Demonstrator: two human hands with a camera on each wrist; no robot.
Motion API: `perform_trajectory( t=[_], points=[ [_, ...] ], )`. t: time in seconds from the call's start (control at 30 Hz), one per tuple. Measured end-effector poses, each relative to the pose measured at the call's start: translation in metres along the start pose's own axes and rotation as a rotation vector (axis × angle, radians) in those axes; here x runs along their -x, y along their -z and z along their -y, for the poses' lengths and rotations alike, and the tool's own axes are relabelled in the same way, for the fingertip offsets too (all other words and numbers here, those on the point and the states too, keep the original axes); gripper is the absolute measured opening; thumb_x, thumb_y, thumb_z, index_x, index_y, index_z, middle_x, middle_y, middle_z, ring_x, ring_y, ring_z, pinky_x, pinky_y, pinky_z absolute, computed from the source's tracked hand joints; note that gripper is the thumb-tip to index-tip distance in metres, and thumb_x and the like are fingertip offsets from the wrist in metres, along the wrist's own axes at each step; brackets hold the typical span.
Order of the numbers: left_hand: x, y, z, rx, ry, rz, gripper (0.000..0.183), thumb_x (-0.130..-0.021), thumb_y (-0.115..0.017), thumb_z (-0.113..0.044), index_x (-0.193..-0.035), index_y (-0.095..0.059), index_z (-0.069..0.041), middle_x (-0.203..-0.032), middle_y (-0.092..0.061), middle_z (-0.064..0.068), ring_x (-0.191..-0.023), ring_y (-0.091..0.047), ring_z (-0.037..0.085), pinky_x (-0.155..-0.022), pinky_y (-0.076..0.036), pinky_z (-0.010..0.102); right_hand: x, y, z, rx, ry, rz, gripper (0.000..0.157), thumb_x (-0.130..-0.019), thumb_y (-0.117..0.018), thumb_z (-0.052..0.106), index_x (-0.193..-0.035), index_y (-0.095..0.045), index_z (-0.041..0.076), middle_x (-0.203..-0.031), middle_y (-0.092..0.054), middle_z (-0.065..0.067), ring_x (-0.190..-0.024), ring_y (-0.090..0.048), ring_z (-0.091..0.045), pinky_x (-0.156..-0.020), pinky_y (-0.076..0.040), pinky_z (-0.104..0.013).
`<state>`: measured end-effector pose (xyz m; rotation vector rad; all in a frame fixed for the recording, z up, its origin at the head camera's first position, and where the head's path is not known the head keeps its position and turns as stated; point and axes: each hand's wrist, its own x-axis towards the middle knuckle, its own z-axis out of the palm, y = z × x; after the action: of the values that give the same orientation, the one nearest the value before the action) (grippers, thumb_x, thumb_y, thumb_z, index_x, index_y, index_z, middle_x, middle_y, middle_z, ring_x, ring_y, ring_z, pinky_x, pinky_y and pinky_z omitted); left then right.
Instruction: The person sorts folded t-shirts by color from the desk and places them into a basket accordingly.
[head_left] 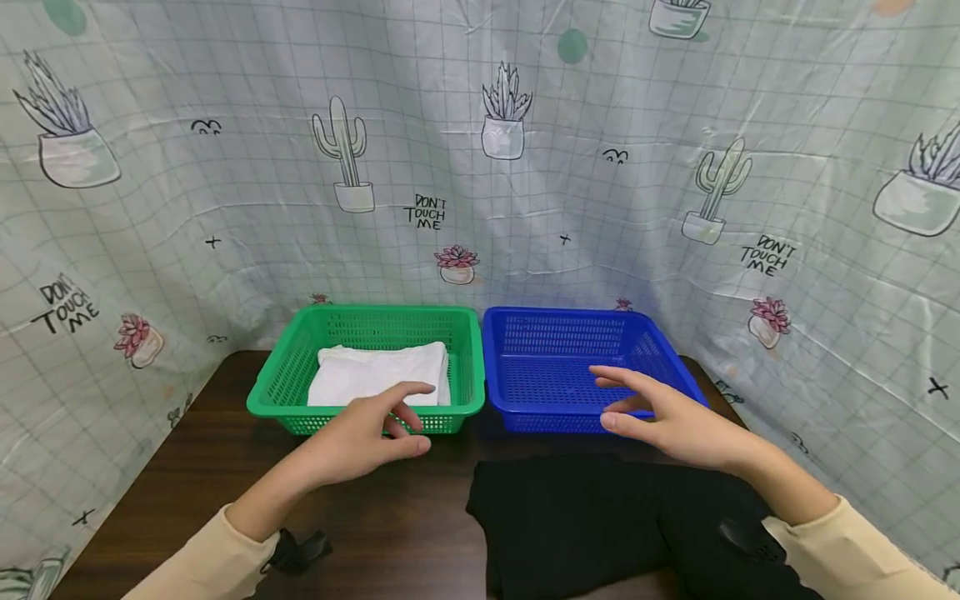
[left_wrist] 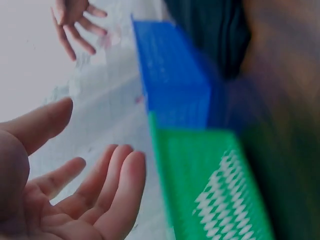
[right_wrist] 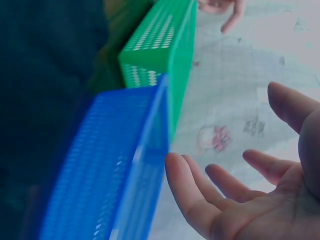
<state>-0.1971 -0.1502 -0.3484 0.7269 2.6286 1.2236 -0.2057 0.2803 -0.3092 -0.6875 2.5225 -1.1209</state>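
Observation:
My left hand (head_left: 367,435) hovers before the front rim of a green basket (head_left: 367,315), its fingers loosely bent and holding nothing. Folded white cloth (head_left: 375,375) lies inside that basket. Beside it, my right hand (head_left: 671,417) hangs over the front right part of a blue basket (head_left: 558,319), thumb and fingers apart, with nothing in its grasp. Below the right hand, black cloth (head_left: 570,525) is spread on the table. Both wrist views show relaxed fingers, the left hand (left_wrist: 95,200) near the green basket and the right hand (right_wrist: 240,195) near the blue one.
The two baskets stand side by side at the back of a dark brown table (head_left: 405,533). A patterned curtain (head_left: 420,125) with cactus prints hangs close behind them and along both sides. Black straps sit at both cuffs.

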Motion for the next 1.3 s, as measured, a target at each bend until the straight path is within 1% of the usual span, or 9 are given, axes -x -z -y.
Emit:
perform_trajectory(
  t=[0.13,0.27,0.37,0.47,0.73,0.83,0.93,1.13,1.3],
  points=[
    [0.004,-0.029,0.003,0.127,0.017,0.115,0.070,-0.101,-0.077,-0.031,-0.161,-0.044,-0.018,-0.118,-0.071,0.007,-0.099,-0.074,0.015,-0.082,-0.060,0.037,0.024,-0.005,-0.020,-0.022,-0.026,-0.015,0.066,-0.110,-0.062,0.031,-0.168,-0.031,0.020,-0.168,-0.036,-0.018,-0.139,-0.057,-0.039,-0.097,-0.057,-0.045],
    [0.006,-0.058,0.007,0.269,0.057,0.209,0.073,-0.100,-0.077,-0.025,-0.162,-0.041,-0.016,-0.114,-0.072,0.007,-0.092,-0.076,0.023,-0.078,-0.061,0.038,0.036,-0.015,-0.042,-0.083,-0.048,0.001,0.069,-0.110,-0.061,0.028,-0.168,-0.028,0.012,-0.168,-0.033,-0.025,-0.134,-0.060,-0.041,-0.097,-0.059,-0.038],
    [0.007,-0.078,0.010,0.356,0.100,0.263,0.075,-0.100,-0.077,-0.020,-0.163,-0.038,-0.015,-0.111,-0.072,0.005,-0.086,-0.077,0.028,-0.076,-0.062,0.039,0.042,-0.024,-0.058,-0.145,-0.069,0.033,0.071,-0.111,-0.060,0.026,-0.168,-0.024,0.005,-0.165,-0.031,-0.033,-0.132,-0.061,-0.043,-0.095,-0.060,-0.037],
    [0.008,-0.093,0.014,0.417,0.128,0.290,0.077,-0.100,-0.076,-0.016,-0.165,-0.034,-0.012,-0.112,-0.072,0.006,-0.084,-0.076,0.030,-0.075,-0.064,0.041,0.047,-0.033,-0.071,-0.172,-0.105,0.050,0.072,-0.111,-0.060,0.026,-0.167,-0.023,0.001,-0.162,-0.030,-0.038,-0.131,-0.062,-0.041,-0.093,-0.061,-0.040],
    [0.004,-0.113,0.018,0.621,0.211,0.328,0.079,-0.101,-0.074,-0.009,-0.166,-0.030,-0.010,-0.122,-0.065,0.017,-0.094,-0.074,0.030,-0.083,-0.064,0.047,0.054,-0.048,-0.087,-0.163,-0.224,0.022,0.077,-0.109,-0.065,0.027,-0.166,-0.023,-0.004,-0.152,-0.040,-0.039,-0.116,-0.069,-0.035,-0.085,-0.063,-0.049],
    [-0.001,-0.121,0.019,0.695,0.243,0.337,0.079,-0.101,-0.073,-0.007,-0.166,-0.030,-0.011,-0.119,-0.064,0.018,-0.097,-0.072,0.029,-0.086,-0.064,0.048,0.052,-0.053,-0.088,-0.180,-0.226,0.048,0.078,-0.108,-0.065,0.029,-0.166,-0.023,-0.003,-0.152,-0.039,-0.041,-0.117,-0.068,-0.037,-0.085,-0.062,-0.052],
    [-0.006,-0.128,0.020,0.744,0.258,0.318,0.078,-0.100,-0.073,-0.003,-0.165,-0.031,-0.010,-0.120,-0.061,0.021,-0.097,-0.072,0.030,-0.088,-0.063,0.050,0.049,-0.057,-0.090,-0.204,-0.220,0.069,0.078,-0.108,-0.065,0.029,-0.166,-0.023,-0.003,-0.155,-0.034,-0.043,-0.121,-0.067,-0.039,-0.088,-0.062,-0.054],
    [-0.014,-0.135,0.016,0.755,0.274,0.251,0.079,-0.094,-0.074,0.008,-0.162,-0.034,-0.001,-0.129,-0.049,0.025,-0.101,-0.074,0.033,-0.093,-0.061,0.051,0.041,-0.063,-0.100,-0.276,-0.244,0.056,0.075,-0.108,-0.066,0.025,-0.164,-0.026,-0.006,-0.150,-0.035,-0.043,-0.111,-0.067,-0.034,-0.085,-0.062,-0.053],
    [-0.019,-0.138,0.012,0.726,0.290,0.226,0.077,-0.093,-0.076,0.006,-0.160,-0.039,-0.002,-0.131,-0.043,0.025,-0.100,-0.073,0.032,-0.093,-0.061,0.051,0.040,-0.069,-0.103,-0.288,-0.288,0.048,0.076,-0.107,-0.068,0.024,-0.164,-0.027,-0.005,-0.151,-0.033,-0.043,-0.105,-0.066,-0.028,-0.086,-0.060,-0.052]
  ],
)
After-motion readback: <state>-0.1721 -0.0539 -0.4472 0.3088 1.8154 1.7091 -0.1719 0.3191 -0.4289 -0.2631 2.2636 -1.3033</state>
